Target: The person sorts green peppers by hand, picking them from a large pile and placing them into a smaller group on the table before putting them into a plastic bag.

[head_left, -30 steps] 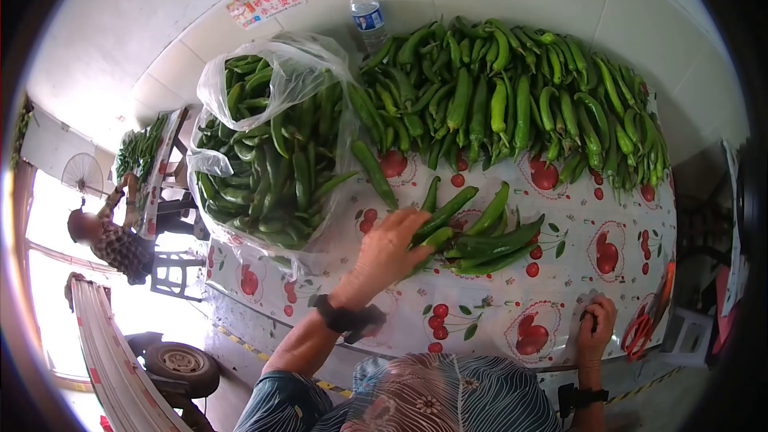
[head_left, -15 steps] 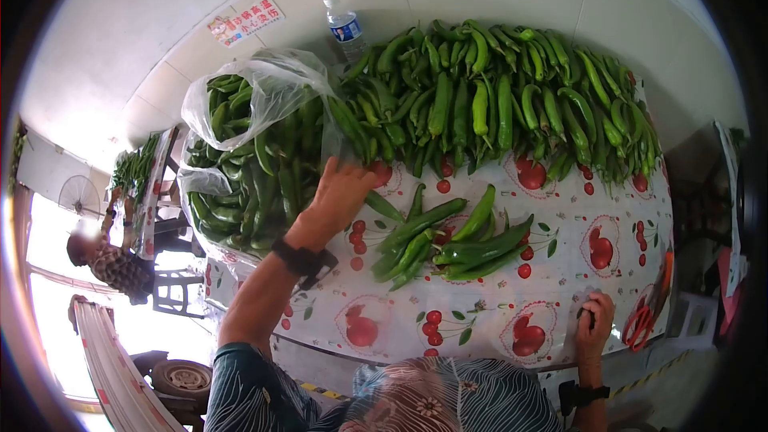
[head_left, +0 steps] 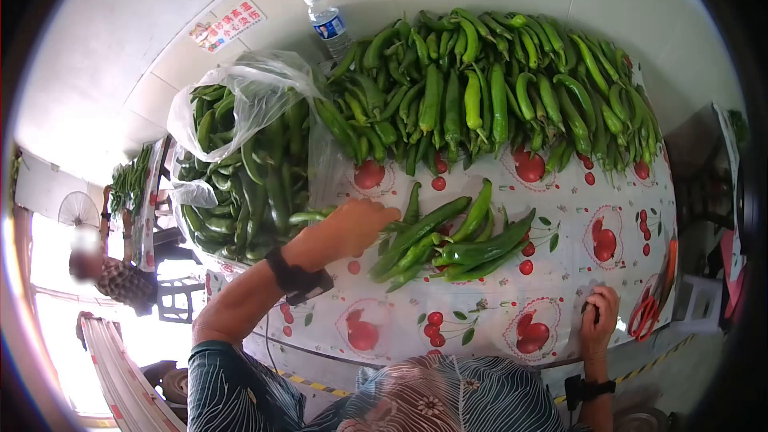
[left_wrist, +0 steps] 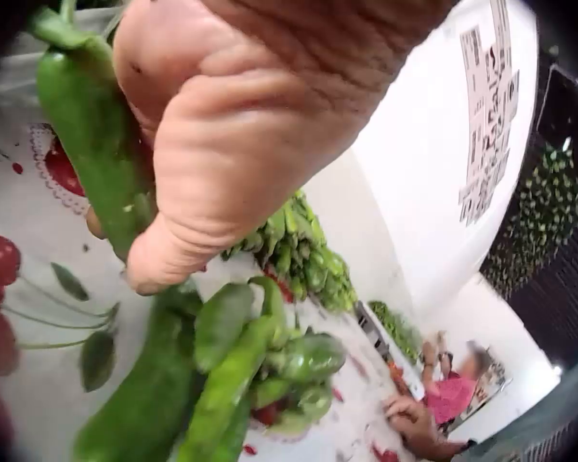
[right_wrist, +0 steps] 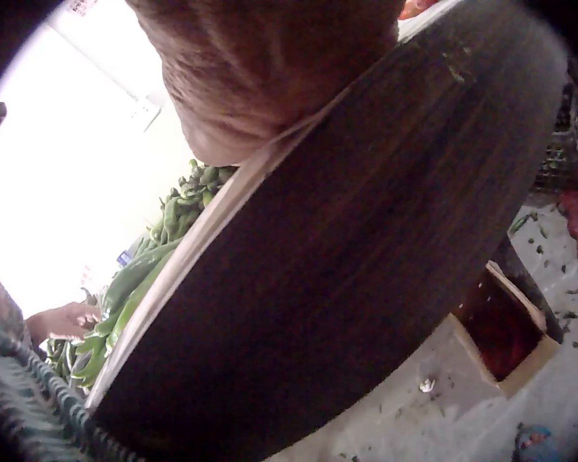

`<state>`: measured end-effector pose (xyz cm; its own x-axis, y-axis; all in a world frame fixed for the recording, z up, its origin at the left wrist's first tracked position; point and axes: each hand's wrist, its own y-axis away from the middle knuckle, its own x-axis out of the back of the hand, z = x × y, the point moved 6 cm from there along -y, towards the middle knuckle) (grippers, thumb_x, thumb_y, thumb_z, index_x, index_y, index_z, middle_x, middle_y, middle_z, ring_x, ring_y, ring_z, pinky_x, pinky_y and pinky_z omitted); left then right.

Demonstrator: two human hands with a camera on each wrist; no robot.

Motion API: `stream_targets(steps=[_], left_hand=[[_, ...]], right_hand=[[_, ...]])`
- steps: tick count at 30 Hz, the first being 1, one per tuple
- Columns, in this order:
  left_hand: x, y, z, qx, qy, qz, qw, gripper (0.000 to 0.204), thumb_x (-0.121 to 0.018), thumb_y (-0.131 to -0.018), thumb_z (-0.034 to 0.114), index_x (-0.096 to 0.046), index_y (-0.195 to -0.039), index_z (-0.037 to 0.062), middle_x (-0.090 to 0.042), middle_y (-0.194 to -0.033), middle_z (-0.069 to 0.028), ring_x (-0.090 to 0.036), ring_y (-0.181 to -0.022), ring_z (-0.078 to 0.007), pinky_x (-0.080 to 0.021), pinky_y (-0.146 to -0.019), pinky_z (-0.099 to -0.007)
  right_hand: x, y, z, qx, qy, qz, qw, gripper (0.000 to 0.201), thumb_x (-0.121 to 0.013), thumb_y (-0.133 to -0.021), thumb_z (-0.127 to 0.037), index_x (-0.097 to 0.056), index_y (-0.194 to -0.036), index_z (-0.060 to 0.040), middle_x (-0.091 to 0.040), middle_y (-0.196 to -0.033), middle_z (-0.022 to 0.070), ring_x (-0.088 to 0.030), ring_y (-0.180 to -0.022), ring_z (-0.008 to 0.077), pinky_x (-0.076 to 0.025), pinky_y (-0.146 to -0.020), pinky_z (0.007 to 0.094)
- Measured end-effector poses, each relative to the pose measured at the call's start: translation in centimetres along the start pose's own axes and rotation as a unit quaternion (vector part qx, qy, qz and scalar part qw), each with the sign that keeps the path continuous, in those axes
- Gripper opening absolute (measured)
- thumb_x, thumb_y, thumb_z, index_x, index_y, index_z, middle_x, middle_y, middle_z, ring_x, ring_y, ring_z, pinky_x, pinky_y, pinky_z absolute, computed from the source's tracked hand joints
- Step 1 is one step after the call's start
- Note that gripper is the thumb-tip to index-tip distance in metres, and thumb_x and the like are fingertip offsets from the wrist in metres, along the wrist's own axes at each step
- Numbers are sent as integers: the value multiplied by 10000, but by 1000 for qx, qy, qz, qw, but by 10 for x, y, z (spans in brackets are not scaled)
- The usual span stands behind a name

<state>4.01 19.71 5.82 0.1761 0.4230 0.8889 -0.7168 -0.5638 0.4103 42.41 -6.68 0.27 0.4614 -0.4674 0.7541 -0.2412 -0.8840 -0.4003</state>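
Note:
My left hand grips a green pepper between thumb and fingers, beside the loose pile. In the head view part of that pepper sticks out on the bag side of the hand. A small pile of long green peppers lies on the patterned tablecloth, just right of the left hand. Further left, a clear plastic bag bulges with more green peppers. My right hand rests at the table's near edge with loosely curled fingers; a dark spot shows between thumb and fingers.
A long row of stacked green peppers lies along the wall. Behind the bag stands a water bottle. Red-handled scissors lie at the right table edge. At the far left a person works at another table.
My left hand has gone from the small pile to the pepper by the bag, then back toward the pile, gripping that pepper. The right hand has stayed at the table edge.

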Motion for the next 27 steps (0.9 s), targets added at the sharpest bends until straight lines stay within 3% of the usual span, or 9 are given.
stream_targets(steps=[4, 8, 10, 12, 14, 17, 23, 26, 27], left_hand=[[4, 3, 4, 31, -29, -8, 999, 415, -596, -794, 101, -565, -1207, 82, -634, -1006, -139, -593, -987, -348, -466, -877, -461], [20, 2, 20, -16, 139, 47, 989, 391, -549, -803, 57, -582, -1192, 81, -637, -1064, -129, -582, -1050, -337, -448, -922, -452], [42, -6, 9, -16, 74, 92, 993, 376, -529, -806, 33, -595, -1174, 83, -634, -1101, -127, -575, -1088, -323, -413, -984, -446], [84, -14, -21, 94, -98, 138, 981, 378, -523, -802, 17, -608, -1163, 95, -595, -1224, -98, -517, -1205, -284, -291, -1090, -481], [85, -21, -68, 96, -301, 273, 909, 386, -539, -781, -2, -616, -1143, 106, -573, -1228, -72, -470, -1247, -249, -179, -1130, -525], [78, -32, -102, 63, -343, 276, 895, 368, -552, -762, -11, -622, -1107, 96, -565, -1167, -53, -443, -1250, -235, -160, -1136, -542], [76, -52, -98, 126, -334, 93, 929, 299, -568, -750, 2, -622, -1030, 92, -543, -1048, -61, -474, -1180, -233, -153, -1149, -554], [73, -48, -96, 16, -355, 227, 907, 249, -567, -752, 17, -631, -977, 103, -528, -924, -38, -509, -1083, -224, -162, -1152, -546], [70, -46, -98, 20, -357, 209, 910, 242, -563, -756, 19, -633, -970, 107, -528, -907, -33, -516, -1065, -223, -162, -1154, -544]], right_hand=[[-1, 1, 4, -2, -1, 3, 1000, 155, -529, -763, 83, -548, -885, -10, -576, -1034, 144, -555, -999, 344, -442, -900, 429], [-3, 1, 5, -8, -8, 2, 1000, 163, -526, -749, 86, -547, -880, -8, -577, -1029, 144, -556, -989, 343, -444, -897, 430], [-3, 0, 3, -4, -10, 3, 1000, 162, -524, -746, 87, -548, -876, -7, -578, -1028, 144, -557, -990, 343, -444, -898, 430], [-2, 1, 4, 1, -9, 3, 1000, 162, -523, -744, 87, -549, -874, -7, -578, -1027, 144, -557, -990, 343, -445, -899, 430], [-2, 1, 5, 8, -7, 4, 1000, 165, -523, -744, 88, -551, -876, -7, -576, -1027, 145, -557, -991, 343, -446, -900, 429], [-3, 2, 5, 12, -4, 8, 1000, 168, -530, -744, 88, -553, -880, -9, -576, -1028, 144, -558, -992, 341, -448, -899, 428], [-2, 1, 3, -4, -5, -1, 1000, 169, -542, -752, 86, -554, -888, -14, -578, -1034, 140, -559, -994, 338, -450, -897, 427], [-2, 1, 4, 4, -4, 3, 1000, 171, -541, -754, 88, -554, -889, -17, -578, -1034, 138, -558, -998, 337, -449, -898, 426], [-1, 1, 3, 3, -4, 2, 1000, 174, -541, -754, 90, -555, -889, -17, -578, -1035, 138, -557, -1000, 337, -448, -899, 426]])
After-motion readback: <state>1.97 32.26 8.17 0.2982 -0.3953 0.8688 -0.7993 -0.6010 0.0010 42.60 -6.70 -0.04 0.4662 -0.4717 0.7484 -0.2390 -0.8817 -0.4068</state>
